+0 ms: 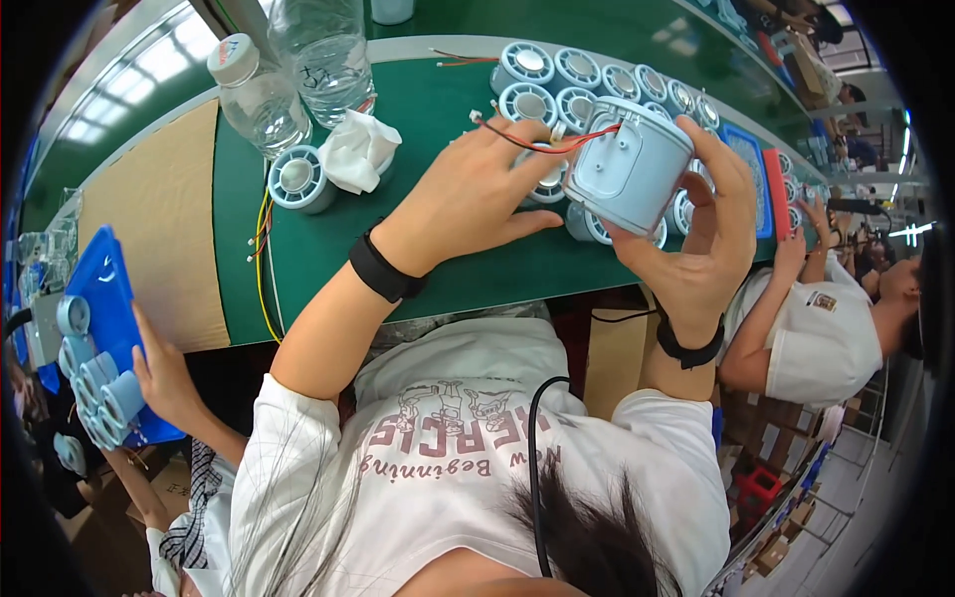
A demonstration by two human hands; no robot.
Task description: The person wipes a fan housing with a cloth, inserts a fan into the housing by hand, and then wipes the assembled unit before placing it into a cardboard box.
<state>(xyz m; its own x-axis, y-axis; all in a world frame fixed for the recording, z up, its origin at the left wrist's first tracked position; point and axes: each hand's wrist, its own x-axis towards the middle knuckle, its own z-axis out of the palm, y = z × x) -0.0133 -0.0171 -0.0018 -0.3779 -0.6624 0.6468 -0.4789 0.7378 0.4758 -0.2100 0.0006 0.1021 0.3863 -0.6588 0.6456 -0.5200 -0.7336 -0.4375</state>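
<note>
Holding pale-blue cylinder [634,169] over green workbench [418,99]

The right hand [696,264] holds a light-blue housing [642,169] above the green desk [323,254]; the left hand [477,194], thumb spread, is beside its wires [542,149]. Similar units [527,63] stand in rows behind, with clear bottles [264,107] farther left.

Bottles [262,107] left — held cylinder [637,169] right

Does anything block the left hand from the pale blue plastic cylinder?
Nothing solid visible: only thin red and black wires reach the left hand from the pale blue plastic cylinder in the right hand.
</note>
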